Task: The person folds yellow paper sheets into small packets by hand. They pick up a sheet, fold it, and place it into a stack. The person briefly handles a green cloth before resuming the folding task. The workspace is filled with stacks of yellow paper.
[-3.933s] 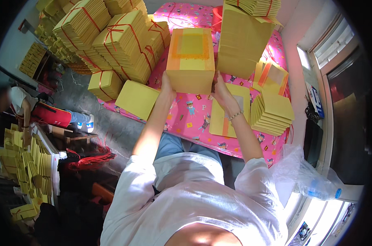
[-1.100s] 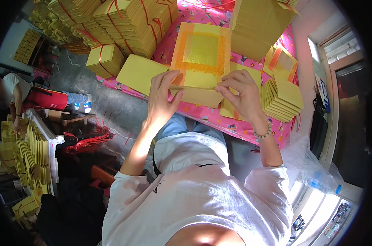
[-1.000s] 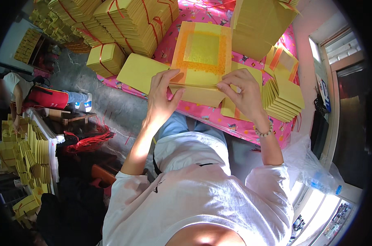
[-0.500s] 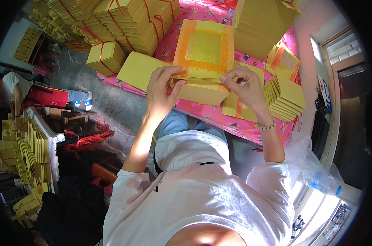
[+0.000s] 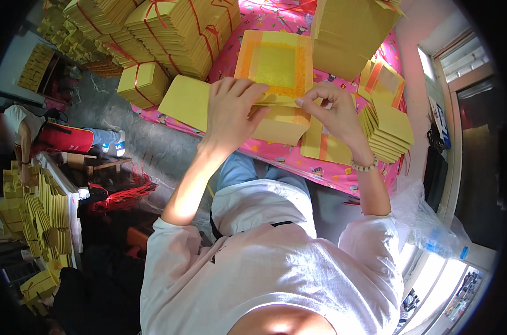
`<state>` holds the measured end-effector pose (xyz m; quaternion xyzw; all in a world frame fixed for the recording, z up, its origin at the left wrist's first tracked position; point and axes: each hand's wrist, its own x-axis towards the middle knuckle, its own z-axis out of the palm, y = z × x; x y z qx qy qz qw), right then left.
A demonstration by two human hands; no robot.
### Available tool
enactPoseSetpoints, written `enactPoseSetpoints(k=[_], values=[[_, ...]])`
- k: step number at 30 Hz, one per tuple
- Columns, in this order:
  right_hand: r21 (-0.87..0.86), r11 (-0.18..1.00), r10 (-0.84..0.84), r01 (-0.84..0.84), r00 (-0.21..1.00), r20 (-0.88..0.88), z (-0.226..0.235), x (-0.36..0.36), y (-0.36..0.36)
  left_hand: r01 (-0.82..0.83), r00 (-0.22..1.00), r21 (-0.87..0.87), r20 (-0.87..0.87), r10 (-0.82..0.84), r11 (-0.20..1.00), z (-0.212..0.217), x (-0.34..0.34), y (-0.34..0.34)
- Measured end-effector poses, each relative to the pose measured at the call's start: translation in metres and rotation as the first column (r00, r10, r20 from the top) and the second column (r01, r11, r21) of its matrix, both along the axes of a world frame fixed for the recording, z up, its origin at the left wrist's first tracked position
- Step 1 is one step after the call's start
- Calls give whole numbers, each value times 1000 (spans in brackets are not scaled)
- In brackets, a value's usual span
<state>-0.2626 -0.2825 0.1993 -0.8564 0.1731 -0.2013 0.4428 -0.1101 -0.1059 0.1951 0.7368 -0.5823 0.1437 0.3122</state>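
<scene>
A yellow paper piece with an orange printed border (image 5: 306,61) lies on top of a low stack of yellow paper (image 5: 287,127) in front of me. At its near right corner my right hand (image 5: 336,114), wearing a bead bracelet, pinches the paper edge between thumb and fingertips. My left hand (image 5: 231,111) rests over the near left edge, fingers bent on top and thumb apart below the edge. It hides that corner. Another plain yellow stack (image 5: 185,100) lies left of it.
A pink patterned cloth (image 5: 270,149) covers the table. Tied yellow bundles (image 5: 172,42) stand at the far left, a tall yellow pile (image 5: 348,39) at the far right. Fanned yellow pieces (image 5: 387,131) lie right. Another person (image 5: 24,128) works at the left; a plastic bag (image 5: 421,212) hangs lower right.
My left hand has moved right along the near edge, covering more of the paper. My right hand has shifted slightly left and keeps its pinch at the corner.
</scene>
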Motion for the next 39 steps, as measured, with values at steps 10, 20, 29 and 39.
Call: enactPoseSetpoints(k=[10,20,29,39], values=[[284,959,-75,-5,960,270,-2,3,-25,84,959,-144,-256,-119,986,12,17,-11],[226,973,-21,-43,962,271,-13,30,-20,229,289,-453,-813,-505,862,34,25,-3],[400,843,258,-360,922,288,16,36,-1,176,339,-520,-765,-547,836,-8,35,-38],[111,974,164,-199,949,269,15,40,-4,56,359,-675,-674,-646,736,-13,17,-54]])
